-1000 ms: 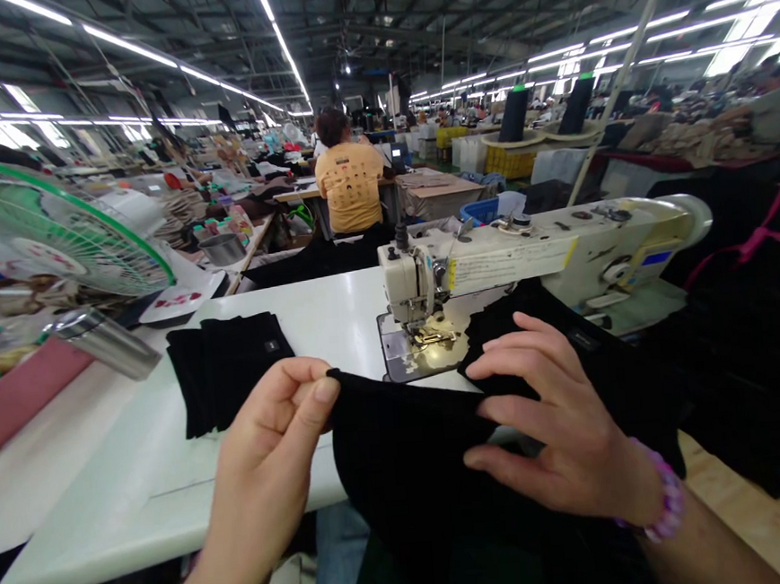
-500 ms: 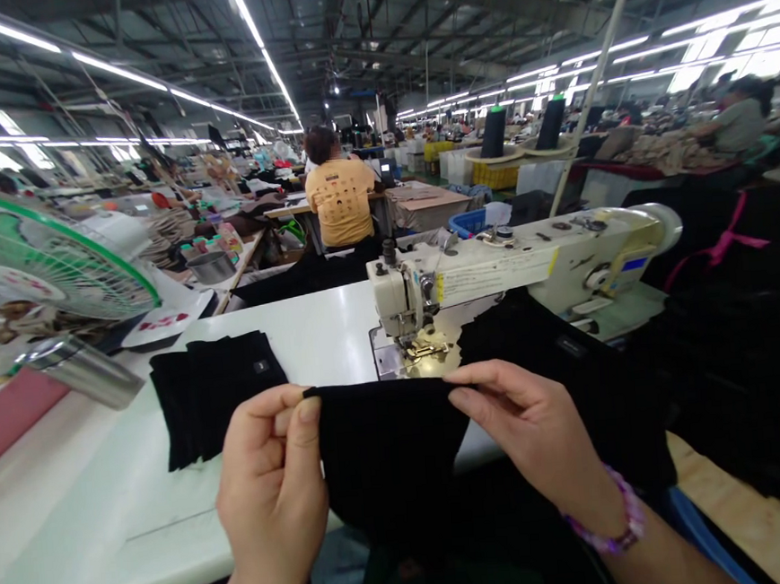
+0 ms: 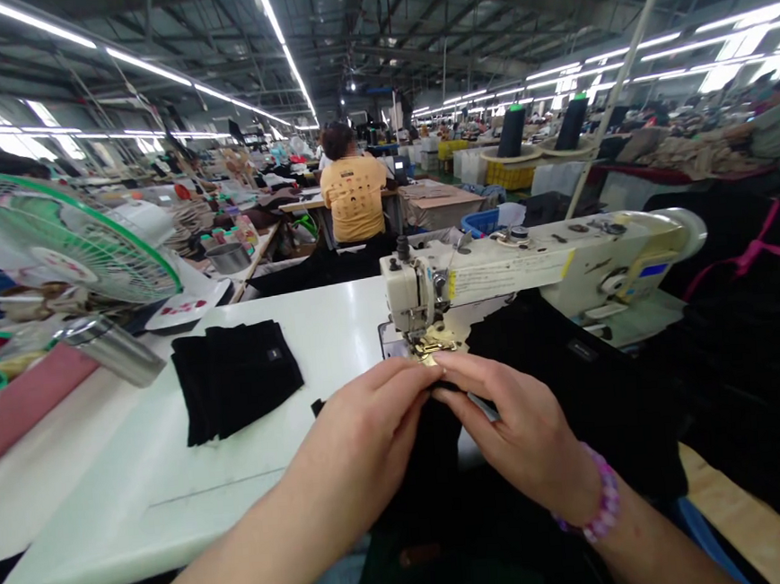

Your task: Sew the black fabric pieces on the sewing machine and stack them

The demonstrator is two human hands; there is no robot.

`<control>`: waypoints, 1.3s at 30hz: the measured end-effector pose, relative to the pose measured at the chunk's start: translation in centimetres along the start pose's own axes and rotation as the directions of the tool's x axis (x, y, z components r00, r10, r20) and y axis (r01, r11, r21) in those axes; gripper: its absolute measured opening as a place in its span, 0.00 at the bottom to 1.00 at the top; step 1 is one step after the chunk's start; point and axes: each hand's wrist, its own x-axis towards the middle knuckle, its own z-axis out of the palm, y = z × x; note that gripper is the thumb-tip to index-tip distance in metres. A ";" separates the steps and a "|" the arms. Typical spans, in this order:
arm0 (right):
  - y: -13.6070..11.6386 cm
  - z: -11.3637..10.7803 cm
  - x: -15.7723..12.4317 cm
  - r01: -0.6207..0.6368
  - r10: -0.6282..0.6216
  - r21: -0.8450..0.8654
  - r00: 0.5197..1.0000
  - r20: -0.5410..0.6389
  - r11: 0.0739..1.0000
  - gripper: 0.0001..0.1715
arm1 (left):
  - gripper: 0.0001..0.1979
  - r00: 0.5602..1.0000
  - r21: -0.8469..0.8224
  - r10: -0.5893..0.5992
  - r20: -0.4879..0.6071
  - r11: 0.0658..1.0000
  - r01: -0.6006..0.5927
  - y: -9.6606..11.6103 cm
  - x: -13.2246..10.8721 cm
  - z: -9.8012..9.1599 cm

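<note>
My left hand (image 3: 373,424) and my right hand (image 3: 518,417) meet in front of the needle area of a white sewing machine (image 3: 496,270). Both pinch the top edge of a black fabric piece (image 3: 435,441) at nearly the same spot. The cloth hangs below them; much of it is hidden behind my left hand, and a small corner shows left of that hand. Around the right wrist is a purple beaded bracelet (image 3: 603,496). A brass-coloured guide (image 3: 435,344) on the machine bed sits just beyond my fingertips.
Folded black pieces (image 3: 238,376) with a small label lie on the white table (image 3: 325,320). More black fabric (image 3: 615,400) covers the right side. A steel flask (image 3: 115,350) and a fan (image 3: 81,235) stand left. Ahead, a person in a yellow shirt (image 3: 355,196) sits facing away.
My left hand has moved right along the cloth's edge to meet my right hand. The edge was stretched between them before. The view has shifted slightly left.
</note>
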 end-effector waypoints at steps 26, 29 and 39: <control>4.8 7.9 -7.1 -0.264 0.355 -0.368 0.912 0.207 0.892 0.22 | 0.07 0.777 0.208 -0.593 0.210 0.804 0.557 -13.8 1.9 11.3; 5.8 7.9 -7.1 -0.157 0.257 -0.318 0.918 0.301 0.935 0.22 | 0.07 0.736 0.226 -0.647 0.199 0.761 0.608 -14.3 2.3 11.7; 7.2 9.0 -5.9 -0.206 0.305 -0.307 0.896 0.322 0.929 0.21 | 0.07 0.637 0.284 -0.744 0.201 0.667 0.689 -16.3 4.4 12.3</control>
